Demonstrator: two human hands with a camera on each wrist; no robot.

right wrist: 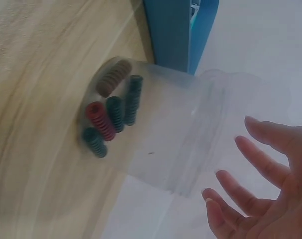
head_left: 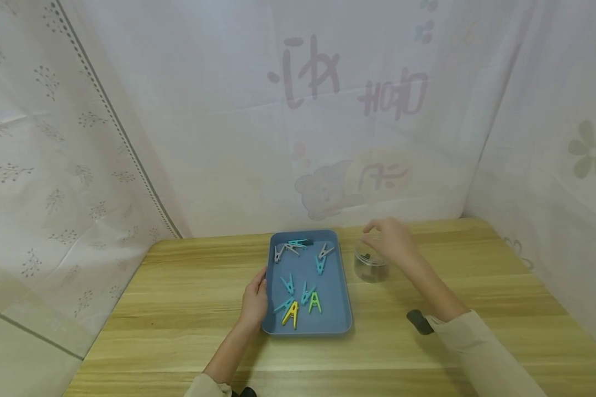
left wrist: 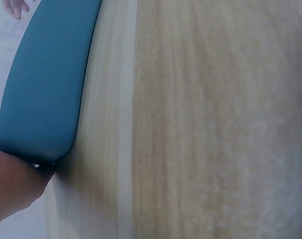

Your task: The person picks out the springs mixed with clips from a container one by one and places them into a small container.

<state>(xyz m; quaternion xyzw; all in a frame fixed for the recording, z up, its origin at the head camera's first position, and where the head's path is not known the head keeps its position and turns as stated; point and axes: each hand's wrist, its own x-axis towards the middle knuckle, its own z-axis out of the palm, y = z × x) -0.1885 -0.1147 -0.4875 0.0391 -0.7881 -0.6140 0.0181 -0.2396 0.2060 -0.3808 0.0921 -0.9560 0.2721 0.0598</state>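
My left hand [head_left: 255,300] grips the left side of a shallow blue tray [head_left: 345,309], thumb by its rim; in the left wrist view, part of the hand [left wrist: 16,184] shows against the tray's wall [left wrist: 49,84]. Spring clothespins lie scattered inside: several turquoise, some grey, one yellow [head_left: 291,315] and one green [head_left: 315,302]. Over the mouth of a clear round jar [head_left: 371,270], my right hand [head_left: 392,240] hovers with nothing in it. The right wrist view shows its fingers spread and slightly bent beside the jar's rim. Ridged coil springs, red [right wrist: 101,121], dark green [right wrist: 133,99] and brown [right wrist: 113,78], lie at the jar's bottom.
The wooden table [head_left: 189,309] carries the tray near its middle, with the jar just to the right. Patterned pale curtains [head_left: 218,138] hang behind and on both sides. Dark wrist devices [head_left: 419,322] sit by the sleeves.
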